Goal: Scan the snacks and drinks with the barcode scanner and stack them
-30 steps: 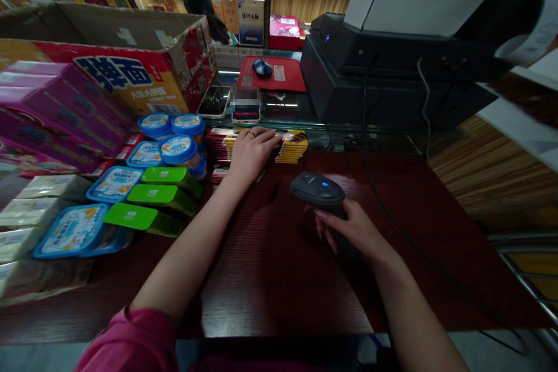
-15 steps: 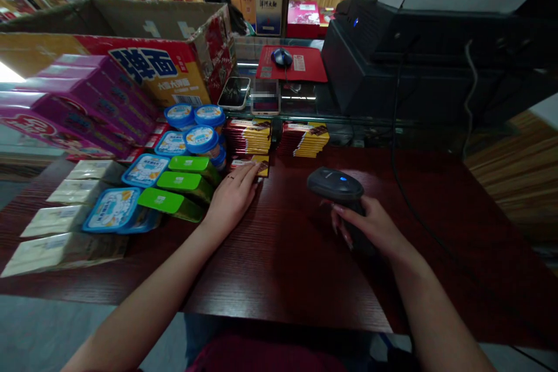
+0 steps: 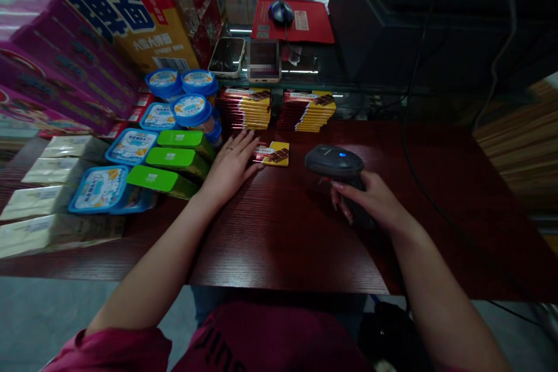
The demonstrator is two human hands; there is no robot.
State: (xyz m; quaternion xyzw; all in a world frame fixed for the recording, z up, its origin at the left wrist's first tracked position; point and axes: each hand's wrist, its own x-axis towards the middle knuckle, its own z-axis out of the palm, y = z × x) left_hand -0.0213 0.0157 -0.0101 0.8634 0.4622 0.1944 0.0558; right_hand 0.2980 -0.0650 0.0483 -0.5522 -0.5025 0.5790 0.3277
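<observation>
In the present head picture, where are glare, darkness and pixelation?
Head view, below centre: pale glare on the dark red wooden tabletop; head view, right of centre: dim grip on the black plastic scanner; head view, top: coarse pixels over the rightmost dark rectangular phone.

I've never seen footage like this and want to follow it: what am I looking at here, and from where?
There is no machine arm here: these are a person's own bare hands, seen by a camera worn on the head, looking forward and down.

The right hand grips a dark handheld scanner with a blue light on top. The left hand lies palm down, covering the left end of a flat chocolate packet on the dark reddish tabletop.

Beyond it stand two stacks of similar packets. Toward the left are green-topped packs, blue-lidded tubs, pale packs and purple boxes.
</observation>
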